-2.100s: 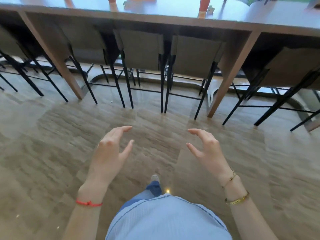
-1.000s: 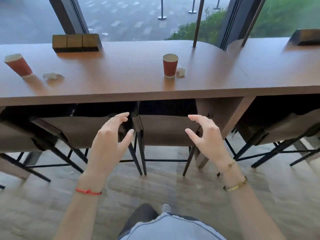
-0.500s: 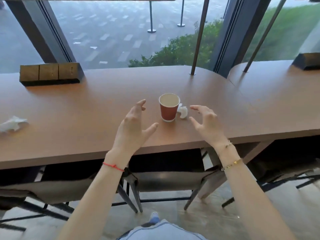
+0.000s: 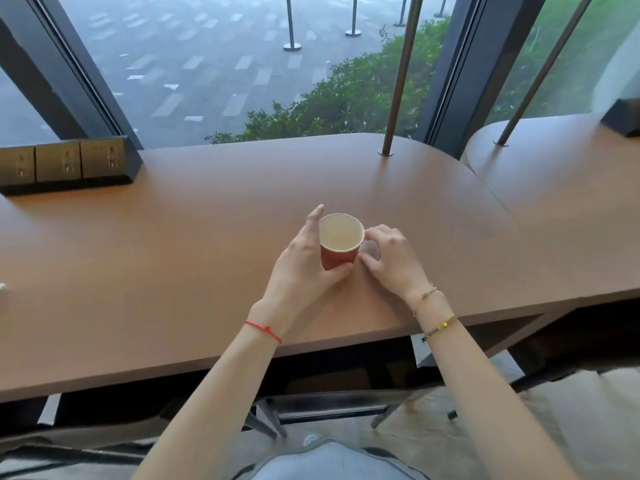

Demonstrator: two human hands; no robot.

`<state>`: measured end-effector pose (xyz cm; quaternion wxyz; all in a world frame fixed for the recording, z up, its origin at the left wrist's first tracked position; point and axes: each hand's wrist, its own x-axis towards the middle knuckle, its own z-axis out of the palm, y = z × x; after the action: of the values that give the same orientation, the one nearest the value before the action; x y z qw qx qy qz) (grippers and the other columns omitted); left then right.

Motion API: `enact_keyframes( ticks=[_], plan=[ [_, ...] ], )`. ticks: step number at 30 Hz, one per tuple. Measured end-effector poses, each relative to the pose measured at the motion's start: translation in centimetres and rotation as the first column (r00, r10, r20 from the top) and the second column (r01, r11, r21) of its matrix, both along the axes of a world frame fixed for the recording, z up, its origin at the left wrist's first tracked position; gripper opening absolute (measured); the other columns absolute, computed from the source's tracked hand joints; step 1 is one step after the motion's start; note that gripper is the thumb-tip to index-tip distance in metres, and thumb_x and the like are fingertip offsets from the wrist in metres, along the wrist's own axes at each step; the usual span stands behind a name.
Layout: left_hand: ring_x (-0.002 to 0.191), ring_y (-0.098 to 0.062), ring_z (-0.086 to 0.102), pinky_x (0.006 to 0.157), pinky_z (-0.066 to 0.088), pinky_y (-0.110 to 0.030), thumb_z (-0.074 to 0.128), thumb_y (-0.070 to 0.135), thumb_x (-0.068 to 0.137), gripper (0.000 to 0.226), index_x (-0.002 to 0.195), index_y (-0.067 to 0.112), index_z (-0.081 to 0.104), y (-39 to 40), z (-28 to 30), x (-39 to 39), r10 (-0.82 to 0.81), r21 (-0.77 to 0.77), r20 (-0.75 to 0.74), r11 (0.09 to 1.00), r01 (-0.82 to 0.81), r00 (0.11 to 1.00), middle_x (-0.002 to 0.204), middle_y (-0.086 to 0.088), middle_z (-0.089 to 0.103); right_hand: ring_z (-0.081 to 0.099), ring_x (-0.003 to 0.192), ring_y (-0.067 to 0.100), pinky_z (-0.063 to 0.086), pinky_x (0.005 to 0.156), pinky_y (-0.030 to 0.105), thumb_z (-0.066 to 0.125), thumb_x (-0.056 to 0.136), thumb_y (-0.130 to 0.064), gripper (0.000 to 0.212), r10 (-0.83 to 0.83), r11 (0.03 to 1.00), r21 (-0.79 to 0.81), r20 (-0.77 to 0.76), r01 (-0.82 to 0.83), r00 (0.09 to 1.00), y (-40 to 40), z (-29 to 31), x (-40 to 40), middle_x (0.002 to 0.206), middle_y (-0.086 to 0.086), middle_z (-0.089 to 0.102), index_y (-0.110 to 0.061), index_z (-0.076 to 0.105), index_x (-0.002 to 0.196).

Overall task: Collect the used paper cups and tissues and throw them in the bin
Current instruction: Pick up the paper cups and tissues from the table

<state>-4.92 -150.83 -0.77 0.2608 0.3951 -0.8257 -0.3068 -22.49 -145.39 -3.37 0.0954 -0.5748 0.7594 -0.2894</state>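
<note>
A red paper cup (image 4: pixel 339 256) with a white inside stands upright on the brown wooden table (image 4: pixel 207 244). My left hand (image 4: pixel 299 268) wraps it from the left, thumb against its front and fingers behind it. Right of the cup lies a small white tissue (image 4: pixel 370 250), mostly hidden under my right hand (image 4: pixel 393 261), whose fingers curl around it. At the table's far left edge a sliver of another white tissue (image 4: pixel 2 287) shows.
A dark socket box (image 4: pixel 65 164) sits at the back left of the table. A thin metal pole (image 4: pixel 398 81) rises from the back edge before the window. A second table (image 4: pixel 571 181) adjoins on the right. Chairs (image 4: pixel 332 400) are tucked underneath.
I have walked up to the table and the view has tilted up from the floor. Both hands reached forward and closed in, the left onto the cup and the right onto the tissue.
</note>
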Motion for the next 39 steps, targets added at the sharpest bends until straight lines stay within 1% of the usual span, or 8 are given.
enact_keyframes(
  ticks=[3, 11, 17, 19, 21, 28, 33, 39],
  plan=[
    [0.122, -0.018, 0.051, 0.087, 0.041, -0.027, 0.080, 0.038, 0.071, 0.098, 0.149, 0.026, 0.022, 0.2, 0.1, -0.2, 0.050, 0.004, -0.019, 0.999, -0.050, 0.999, 0.139, 0.005, 0.050, 0.052, 0.087, 0.022, 0.032, 0.070, 0.022, 0.060, 0.090, -0.017, 0.009, 0.011, 0.999, -0.043, 0.030, -0.010, 0.999, 0.3, 0.0, -0.3, 0.087, -0.001, 0.057, -0.009, 0.063, 0.088],
    [0.108, -0.015, 0.056, 0.089, 0.051, -0.036, 0.083, 0.036, 0.069, 0.078, 0.134, 0.023, 0.041, 5.1, 0.9, 3.0, 0.284, -0.025, -0.117, 0.957, -0.289, 0.951, 0.125, 0.007, 0.057, 0.054, 0.083, 0.011, 0.042, 0.073, 0.020, 0.063, 0.091, -0.023, 0.009, 0.145, 0.982, -0.139, 0.108, -0.130, 0.983, 4.2, 1.1, -0.8, 0.092, -0.006, 0.063, -0.014, 0.066, 0.090],
    [0.099, -0.006, 0.056, 0.080, 0.043, -0.014, 0.086, 0.035, 0.065, 0.075, 0.125, 0.034, 0.040, 13.4, -0.1, 6.8, 0.485, 0.011, -0.067, 0.874, -0.486, 0.872, 0.109, 0.019, 0.054, 0.059, 0.084, 0.009, 0.050, 0.073, 0.023, 0.067, 0.089, -0.020, 0.008, 0.340, 0.932, -0.180, 0.127, -0.316, 0.932, 8.8, 0.9, -0.1, 0.093, -0.008, 0.063, -0.015, 0.065, 0.095],
    [0.100, -0.004, 0.056, 0.084, 0.045, -0.016, 0.086, 0.031, 0.066, 0.074, 0.125, 0.034, 0.041, 16.6, -0.6, 7.9, 0.552, 0.026, -0.076, 0.833, -0.552, 0.830, 0.108, 0.024, 0.053, 0.059, 0.086, 0.008, 0.052, 0.075, 0.024, 0.067, 0.088, -0.020, 0.010, 0.413, 0.906, -0.168, 0.138, -0.389, 0.900, 10.0, 0.5, 0.6, 0.096, -0.008, 0.064, -0.015, 0.065, 0.097],
    [0.102, -0.006, 0.056, 0.087, 0.046, -0.020, 0.087, 0.028, 0.066, 0.074, 0.126, 0.030, 0.043, 19.7, -1.2, 9.0, 0.620, 0.026, -0.085, 0.784, -0.620, 0.780, 0.110, 0.021, 0.055, 0.058, 0.086, 0.008, 0.051, 0.074, 0.023, 0.066, 0.088, -0.019, 0.011, 0.477, 0.876, -0.160, 0.141, -0.456, 0.867, 11.1, 0.0, 1.6, 0.096, -0.009, 0.063, -0.017, 0.065, 0.098],
    [0.100, -0.007, 0.058, 0.075, 0.039, -0.003, 0.084, 0.034, 0.067, 0.075, 0.128, 0.035, 0.041, 30.2, -2.4, 13.3, 0.826, 0.019, -0.037, 0.563, -0.826, 0.562, 0.117, 0.017, 0.056, 0.052, 0.090, 0.004, 0.044, 0.076, 0.019, 0.065, 0.086, -0.015, 0.017, 0.679, 0.734, -0.111, 0.163, -0.671, 0.716, 14.3, -1.2, 6.8, 0.099, -0.015, 0.060, -0.022, 0.065, 0.102],
    [0.102, -0.010, 0.061, 0.083, 0.047, -0.022, 0.085, 0.031, 0.067, 0.076, 0.128, 0.034, 0.042, 37.5, -3.3, 16.1, 0.928, 0.029, -0.058, 0.369, -0.929, 0.367, 0.118, 0.015, 0.058, 0.049, 0.085, -0.001, 0.041, 0.074, 0.017, 0.066, 0.087, -0.019, 0.018, 0.813, 0.577, -0.062, 0.140, -0.815, 0.565, 16.6, -1.7, 11.8, 0.101, -0.014, 0.058, -0.022, 0.064, 0.104],
    [0.105, -0.014, 0.059, 0.090, 0.051, -0.035, 0.085, 0.031, 0.067, 0.077, 0.130, 0.031, 0.042, 47.2, -4.2, 19.3, 0.992, 0.042, -0.084, 0.103, -0.994, 0.099, 0.121, 0.013, 0.057, 0.057, 0.096, 0.016, 0.049, 0.083, 0.032, 0.066, 0.087, -0.019, 0.021, 0.942, 0.321, 0.008, 0.101, -0.947, 0.320, 20.7, -1.8, 20.3, 0.106, -0.003, 0.062, -0.015, 0.064, 0.108]
  ],
)
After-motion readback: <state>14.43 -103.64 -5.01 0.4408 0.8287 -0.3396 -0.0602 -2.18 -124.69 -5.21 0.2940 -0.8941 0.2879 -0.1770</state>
